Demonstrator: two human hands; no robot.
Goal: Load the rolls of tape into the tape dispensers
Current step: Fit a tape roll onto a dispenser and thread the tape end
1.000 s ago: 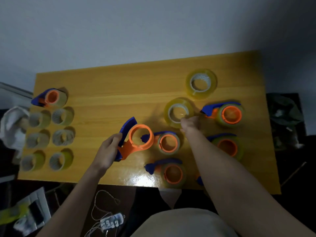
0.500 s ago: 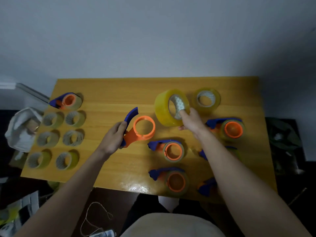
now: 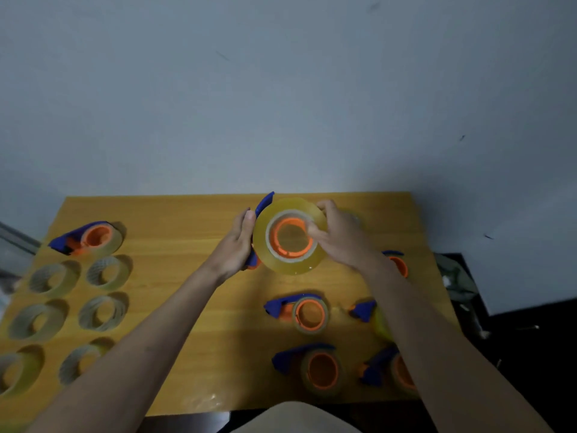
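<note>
A clear yellowish tape roll (image 3: 288, 260) is held upright above the middle of the wooden table (image 3: 193, 226). It sits around the orange hub (image 3: 292, 237) of a blue and orange dispenser, whose blue blade arm (image 3: 263, 203) sticks up behind the roll. My left hand (image 3: 235, 245) grips the dispenser's handle on the roll's left side. My right hand (image 3: 342, 237) holds the roll's right rim, fingers across its face.
Several loose tape rolls (image 3: 103, 312) lie in two columns at the table's left, with one loaded dispenser (image 3: 87, 240) above them. More loaded dispensers (image 3: 304, 312) lie at the front right, partly under my right arm. A wall rises behind the table.
My right hand has carried the roll left onto the dispenser's orange hub. My left hand has lifted the dispenser to meet it. The camera has tilted up.
</note>
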